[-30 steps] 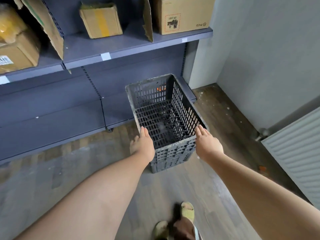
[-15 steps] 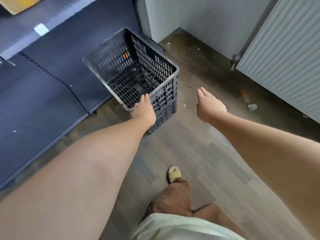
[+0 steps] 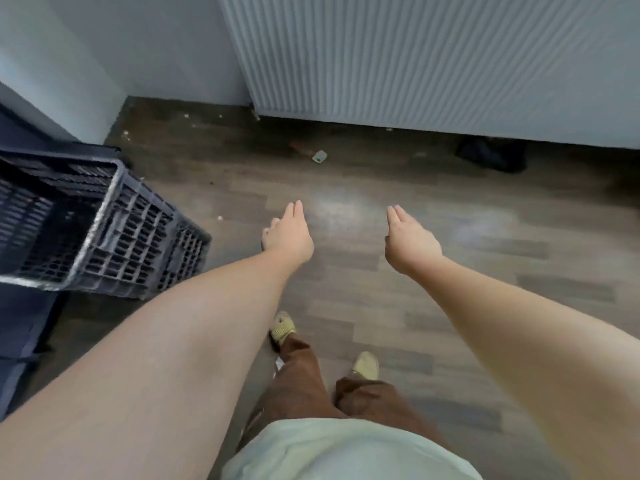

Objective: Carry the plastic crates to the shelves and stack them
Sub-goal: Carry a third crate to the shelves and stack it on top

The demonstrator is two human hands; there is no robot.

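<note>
Both hands (image 3: 290, 233) (image 3: 410, 242) empty; crate (image 3: 104, 233) apart, leftward

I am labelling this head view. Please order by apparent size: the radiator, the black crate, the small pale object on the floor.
1. Radiator, largest.
2. Crate, cut off at the left edge.
3. Small pale object, smallest, far from the camera.
</note>
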